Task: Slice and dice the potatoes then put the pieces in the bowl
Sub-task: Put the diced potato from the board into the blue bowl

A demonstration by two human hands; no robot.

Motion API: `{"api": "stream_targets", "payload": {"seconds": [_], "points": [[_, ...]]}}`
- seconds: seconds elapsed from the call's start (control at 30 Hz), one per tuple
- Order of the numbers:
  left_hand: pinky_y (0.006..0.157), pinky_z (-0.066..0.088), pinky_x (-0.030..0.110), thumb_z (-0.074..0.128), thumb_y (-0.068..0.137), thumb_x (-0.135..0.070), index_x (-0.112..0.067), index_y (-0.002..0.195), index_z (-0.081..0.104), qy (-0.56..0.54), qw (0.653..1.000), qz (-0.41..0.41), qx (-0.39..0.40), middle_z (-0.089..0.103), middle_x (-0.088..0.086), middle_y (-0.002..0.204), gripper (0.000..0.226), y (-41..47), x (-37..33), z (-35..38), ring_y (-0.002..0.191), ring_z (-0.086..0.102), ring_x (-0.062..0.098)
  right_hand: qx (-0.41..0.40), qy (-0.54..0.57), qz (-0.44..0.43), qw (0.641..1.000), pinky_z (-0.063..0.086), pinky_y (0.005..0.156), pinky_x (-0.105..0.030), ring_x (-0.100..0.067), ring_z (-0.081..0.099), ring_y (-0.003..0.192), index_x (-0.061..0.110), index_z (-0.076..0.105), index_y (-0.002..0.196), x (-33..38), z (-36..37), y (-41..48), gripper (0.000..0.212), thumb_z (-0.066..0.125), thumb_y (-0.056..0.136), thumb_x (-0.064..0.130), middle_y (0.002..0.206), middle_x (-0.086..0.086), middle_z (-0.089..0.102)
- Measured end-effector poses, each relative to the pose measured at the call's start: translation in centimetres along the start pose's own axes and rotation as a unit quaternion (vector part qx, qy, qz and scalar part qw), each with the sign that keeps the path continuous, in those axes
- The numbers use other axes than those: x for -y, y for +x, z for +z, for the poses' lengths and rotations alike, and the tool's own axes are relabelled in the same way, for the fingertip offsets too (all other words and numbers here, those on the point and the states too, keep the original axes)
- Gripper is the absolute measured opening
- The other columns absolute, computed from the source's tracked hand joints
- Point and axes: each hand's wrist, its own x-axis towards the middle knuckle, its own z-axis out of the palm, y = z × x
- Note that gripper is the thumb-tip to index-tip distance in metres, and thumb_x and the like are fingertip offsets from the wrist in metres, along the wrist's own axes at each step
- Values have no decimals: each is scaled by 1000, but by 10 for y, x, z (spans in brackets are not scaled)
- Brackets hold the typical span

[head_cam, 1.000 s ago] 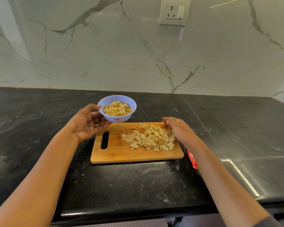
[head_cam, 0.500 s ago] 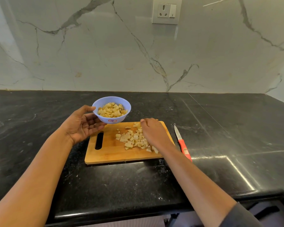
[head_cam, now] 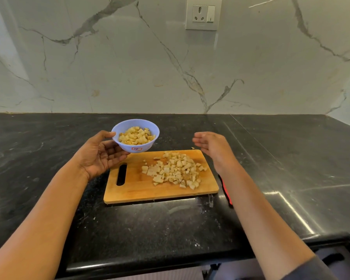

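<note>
The right hand was lifted off the diced potato pile and drawn back above the far right corner of the cutting board, fingers straightened. The pile was left uncovered, and the knife was mostly hidden behind the forearm.

I see a white marble wall with grey veins filling the far side, and a switched socket is set into it toward the right. A polished black stone counter runs below it, with light glinting on its near right part.
</note>
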Motion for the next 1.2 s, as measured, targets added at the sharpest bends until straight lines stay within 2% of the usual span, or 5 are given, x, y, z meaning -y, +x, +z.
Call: {"api": "stream_targets", "payload": {"seconds": [0.3, 0.5, 0.67, 0.9, 1.2], "points": [[63, 60, 27, 57, 86, -31, -4, 106, 63, 3, 1000, -1, 3, 72, 10, 84, 34, 0, 2, 3, 71, 71, 18, 84, 22, 34, 996, 34, 107, -33, -10, 50, 119, 17, 55, 130, -16, 23, -19, 39, 33, 102, 32, 127, 3, 57], [65, 59, 28, 58, 85, -29, -4, 109, 63, 2, 1000, -4, 4, 71, 10, 86, 36, 0, 2, 5, 71, 71, 18, -38, -115, -20, 992, 47, 79, -27, -15, 59, 98, 15, 67, 103, 1, -2, 23, 20, 48, 96, 15, 106, -1, 66], [69, 58, 30, 65, 69, -31, -3, 114, 62, 5, 1000, -4, 9, 71, 11, 91, 53, -1, 2, 5, 74, 71, 19, 74, -525, -2, 848, 53, 85, -37, -27, 62, 100, 2, 69, 103, 3, 6, 70, 25, 63, 87, 20, 107, -10, 68], [68, 59, 28, 65, 69, -32, -3, 112, 62, 0, 1000, -1, 12, 71, 11, 91, 52, 1, 0, 4, 75, 71, 19, 91, -636, 5, 766, 44, 55, -28, -23, 56, 70, 8, 49, 67, 17, 29, 80, 26, 70, 81, 15, 67, -4, 53], [64, 60, 27, 62, 77, -30, -3, 106, 63, -10, 1000, 3, 10, 72, 10, 84, 40, 0, -1, 4, 72, 71, 19, 122, -428, -89, 891, 51, 64, -28, -13, 64, 69, 15, 71, 82, 20, 20, 52, 10, 62, 86, 17, 77, -4, 71]]}}
